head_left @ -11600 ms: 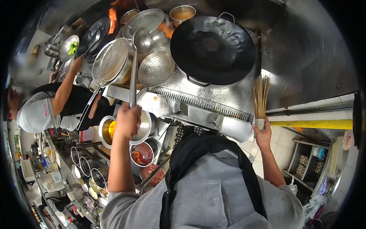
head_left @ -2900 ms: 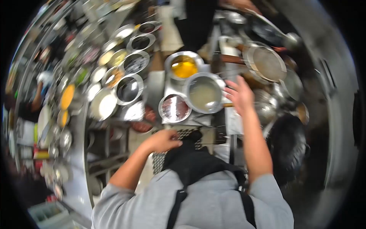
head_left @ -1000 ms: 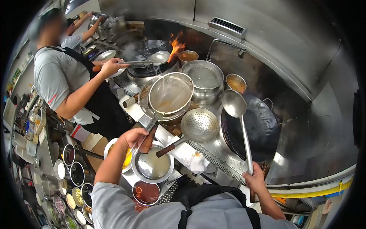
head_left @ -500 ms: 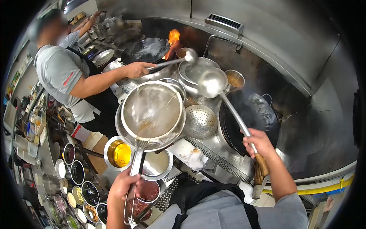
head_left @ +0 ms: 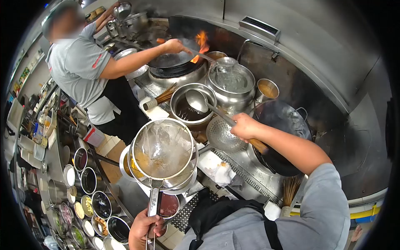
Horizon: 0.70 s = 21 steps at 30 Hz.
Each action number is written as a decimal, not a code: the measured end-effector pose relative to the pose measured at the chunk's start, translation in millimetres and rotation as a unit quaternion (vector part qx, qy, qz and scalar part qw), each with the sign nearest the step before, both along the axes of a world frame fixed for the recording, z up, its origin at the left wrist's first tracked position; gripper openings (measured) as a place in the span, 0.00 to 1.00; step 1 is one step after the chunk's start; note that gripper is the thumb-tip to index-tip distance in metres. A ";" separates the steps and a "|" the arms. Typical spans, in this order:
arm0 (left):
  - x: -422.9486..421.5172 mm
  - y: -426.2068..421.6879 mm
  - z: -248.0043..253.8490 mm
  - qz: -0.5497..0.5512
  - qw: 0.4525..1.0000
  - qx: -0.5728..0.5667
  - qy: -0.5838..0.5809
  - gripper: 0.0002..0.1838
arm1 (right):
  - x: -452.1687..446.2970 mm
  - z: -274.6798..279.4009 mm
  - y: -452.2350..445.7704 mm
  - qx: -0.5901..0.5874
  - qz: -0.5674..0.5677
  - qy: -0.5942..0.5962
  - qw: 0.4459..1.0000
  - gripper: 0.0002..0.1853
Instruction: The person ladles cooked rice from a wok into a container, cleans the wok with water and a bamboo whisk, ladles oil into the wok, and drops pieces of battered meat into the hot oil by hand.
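My left hand (head_left: 148,225) is closed round the handles of two stacked strainers (head_left: 162,148), a fine mesh one on top of a coarser one, held over the bowls near my body. My right hand (head_left: 246,127) grips the wooden-ended handle of a steel ladle (head_left: 196,101). The ladle's bowl is inside a pot of dark liquid (head_left: 187,114). A perforated skimmer (head_left: 225,133) lies beneath my right forearm. Right of it, a black wok (head_left: 283,125) sits on the stove, partly hidden by that arm.
A co-worker (head_left: 79,66) at the left holds a ladle over a pot of water (head_left: 232,79), beside a flame (head_left: 202,46). A small pot of brown liquid (head_left: 268,88) stands behind. Bamboo brushes (head_left: 291,193) rest nearby. Several ingredient containers (head_left: 102,204) fill the lower left.
My left hand has moved slightly down with the strainers, uncovering the dark pot. My right hand has moved left, bringing the ladle from near the water pot into the dark liquid. The co-worker's ladle has moved right.
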<state>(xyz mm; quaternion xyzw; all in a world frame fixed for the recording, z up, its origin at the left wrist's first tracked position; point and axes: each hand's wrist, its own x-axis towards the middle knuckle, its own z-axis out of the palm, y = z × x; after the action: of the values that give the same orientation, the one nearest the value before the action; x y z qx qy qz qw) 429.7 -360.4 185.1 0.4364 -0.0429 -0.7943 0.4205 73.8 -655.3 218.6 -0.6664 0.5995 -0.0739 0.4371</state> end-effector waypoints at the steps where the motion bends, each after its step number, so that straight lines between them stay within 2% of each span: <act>1: 0.0 -0.3 0.5 0.000 1.000 -0.001 0.000 0.14 | 7.6 -4.1 -7.2 0.022 -0.006 0.001 1.000 0.08; 3: -1.3 -0.1 2.6 0.001 1.000 -0.009 -0.012 0.14 | 13.9 -11.4 -16.5 0.045 -0.011 0.003 0.999 0.08; 6: 1.4 -1.1 0.3 -0.005 0.999 -0.019 -0.035 0.14 | 15.6 -12.6 -20.7 0.194 -0.099 -0.152 0.964 0.05; 7: 1.7 -2.1 0.5 -0.008 0.998 -0.027 -0.049 0.14 | 10.9 -18.7 -24.2 0.194 -0.099 -0.152 0.964 0.05; 8: 1.5 -3.7 1.8 -0.009 0.998 -0.027 -0.050 0.14 | 4.1 -28.2 -29.7 0.322 -0.152 -0.278 0.892 0.04; 9: 1.1 -6.0 3.6 -0.008 0.998 -0.020 -0.061 0.14 | -3.0 -36.0 -34.1 0.435 -0.198 -0.395 0.785 0.04; 10: 1.2 -8.0 5.2 -0.008 0.997 -0.012 -0.072 0.14 | -6.1 -35.9 -31.3 0.458 -0.193 -0.432 0.752 0.06; 11: 1.7 -9.7 5.2 -0.013 0.997 -0.014 -0.074 0.14 | -8.7 -36.3 -27.6 0.455 -0.195 -0.436 0.751 0.06; 13: 2.1 -14.2 2.9 -0.021 0.996 -0.035 -0.079 0.15 | -15.2 -36.7 -18.7 0.469 -0.211 -0.495 0.700 0.08; 14: 1.5 -16.9 3.1 -0.027 0.996 -0.035 -0.080 0.15 | -18.6 -38.0 -13.9 0.467 -0.213 -0.507 0.692 0.10; 21: -8.7 -31.9 6.9 -0.018 0.993 -0.053 -0.102 0.16 | -38.1 -14.1 15.7 0.450 -0.249 -0.536 0.670 0.13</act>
<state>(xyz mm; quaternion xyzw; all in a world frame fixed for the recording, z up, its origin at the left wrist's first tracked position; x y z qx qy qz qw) 421.0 -392.3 192.0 0.4913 -0.1355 -0.7499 0.4218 35.7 -639.6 204.5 -0.0607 0.3667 -0.2460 0.8952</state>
